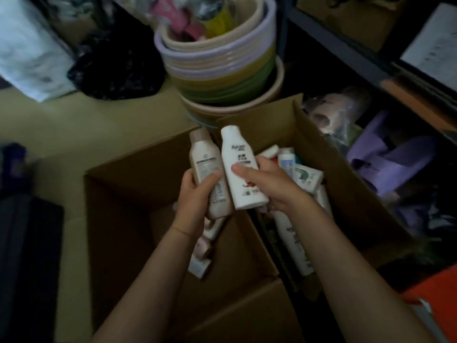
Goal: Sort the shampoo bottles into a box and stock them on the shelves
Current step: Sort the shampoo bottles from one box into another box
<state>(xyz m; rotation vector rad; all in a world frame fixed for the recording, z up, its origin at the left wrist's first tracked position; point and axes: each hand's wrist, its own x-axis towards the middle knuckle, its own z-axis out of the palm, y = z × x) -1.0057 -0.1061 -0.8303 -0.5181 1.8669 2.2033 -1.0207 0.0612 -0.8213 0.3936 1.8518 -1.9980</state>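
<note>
Left hand (195,194) wraps beige bottle (206,169); right hand (267,184) grips white bottle (241,169). Both bottles stand near upright, caps away from wrists, touching side by side. Left box (118,194) directly below left hand, nearer; right box (346,169) under right hand, already holding bottles.

Most of the left cardboard box (128,206) is seen open and bare, so free room is offered there for a hand. The right cardboard box (346,174) is crowded with bottles (294,246). Passage behind the boxes is blocked by stacked basins (222,70), and on the right by the shelf frame (346,50).
</note>
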